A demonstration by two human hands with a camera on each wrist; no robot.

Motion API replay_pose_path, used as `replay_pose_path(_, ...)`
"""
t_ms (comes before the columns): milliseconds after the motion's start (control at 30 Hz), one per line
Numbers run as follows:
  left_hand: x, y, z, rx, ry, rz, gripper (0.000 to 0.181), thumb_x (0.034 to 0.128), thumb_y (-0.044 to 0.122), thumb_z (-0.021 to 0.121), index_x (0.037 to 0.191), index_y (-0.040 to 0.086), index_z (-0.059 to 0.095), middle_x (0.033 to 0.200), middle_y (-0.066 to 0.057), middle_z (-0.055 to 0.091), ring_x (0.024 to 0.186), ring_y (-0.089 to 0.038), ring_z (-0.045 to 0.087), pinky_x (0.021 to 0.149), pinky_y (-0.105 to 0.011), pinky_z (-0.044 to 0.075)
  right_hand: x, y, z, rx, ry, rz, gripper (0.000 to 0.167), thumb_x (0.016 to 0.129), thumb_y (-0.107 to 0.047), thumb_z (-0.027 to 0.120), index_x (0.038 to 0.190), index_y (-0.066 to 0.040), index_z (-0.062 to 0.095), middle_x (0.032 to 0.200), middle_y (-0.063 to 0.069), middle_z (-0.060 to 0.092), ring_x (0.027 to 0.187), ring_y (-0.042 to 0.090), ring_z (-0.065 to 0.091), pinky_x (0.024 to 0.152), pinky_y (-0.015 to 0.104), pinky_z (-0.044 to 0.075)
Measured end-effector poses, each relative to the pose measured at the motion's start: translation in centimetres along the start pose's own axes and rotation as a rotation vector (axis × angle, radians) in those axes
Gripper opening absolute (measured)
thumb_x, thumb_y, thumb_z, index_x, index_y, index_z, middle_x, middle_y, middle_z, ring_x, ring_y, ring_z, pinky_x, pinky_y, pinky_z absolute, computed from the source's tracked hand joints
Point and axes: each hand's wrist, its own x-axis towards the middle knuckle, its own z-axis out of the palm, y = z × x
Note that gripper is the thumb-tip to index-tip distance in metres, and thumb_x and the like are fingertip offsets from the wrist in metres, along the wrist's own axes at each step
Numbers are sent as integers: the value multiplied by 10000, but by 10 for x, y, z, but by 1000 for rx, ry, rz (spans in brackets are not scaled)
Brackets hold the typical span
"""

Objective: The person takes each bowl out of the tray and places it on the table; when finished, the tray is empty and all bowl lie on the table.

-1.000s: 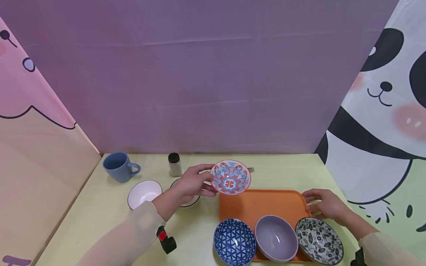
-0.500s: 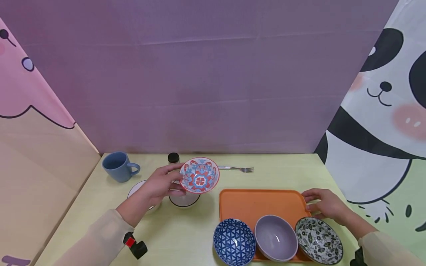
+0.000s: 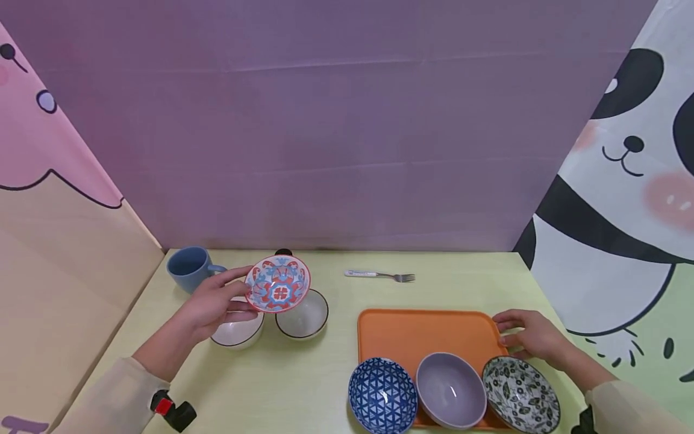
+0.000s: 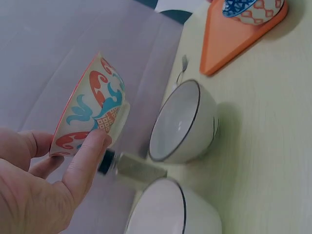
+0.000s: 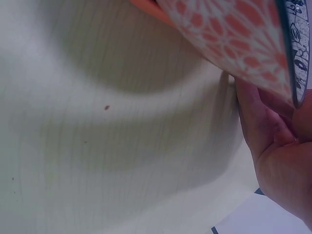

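Note:
My left hand (image 3: 212, 306) holds a small bowl (image 3: 278, 283) with a red and blue flower pattern by its left side. The bowl is tilted, its inside facing me, above two white bowls with dark rims, a left one (image 3: 236, 333) and a right one (image 3: 303, 316). In the left wrist view a finger presses the patterned bowl's outer wall (image 4: 92, 114). At the right edge of the orange tray (image 3: 428, 328), my right hand (image 3: 534, 337) grips the rim beside a black-and-white leaf-patterned bowl (image 3: 520, 395). That bowl partly hides the hand in the right wrist view.
A blue patterned bowl (image 3: 382, 395) and a lilac bowl (image 3: 451, 390) are at the tray's front. A fork (image 3: 379, 275) lies behind the tray. The blue mug (image 3: 190, 269) stands back left; a black-capped jar (image 4: 139, 168) is mostly hidden in the head view.
My left hand has carried the flower-patterned bowl leftward from over the tray's far left corner to above the white bowls, uncovering the fork. My right hand has stayed at the tray's edge.

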Motion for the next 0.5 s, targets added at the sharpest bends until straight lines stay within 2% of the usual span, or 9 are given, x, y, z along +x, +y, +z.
replay_pose_path(200, -13, -9, -30, 2, 4, 42, 600, 1082, 124, 485, 1623, 45, 239, 1066, -57, 674, 898, -232, 767, 862, -412, 628, 1, 3, 1, 1, 1, 9, 516, 914, 5, 701, 1393, 73, 519, 1254, 256, 615, 934, 252, 714, 741, 450, 654)
replay_pose_path(500, -35, -22, -67, -45, 78, 32, 648, 1081, 162, 514, 1629, 29, 195, 1066, -20, 685, 913, -228, 770, 868, -397, 626, 0, 2, 0, 3, -1, -4, 520, 913, 12, 702, 1394, 76, 515, 1256, 263, 610, 927, 258, 717, 738, 453, 654)
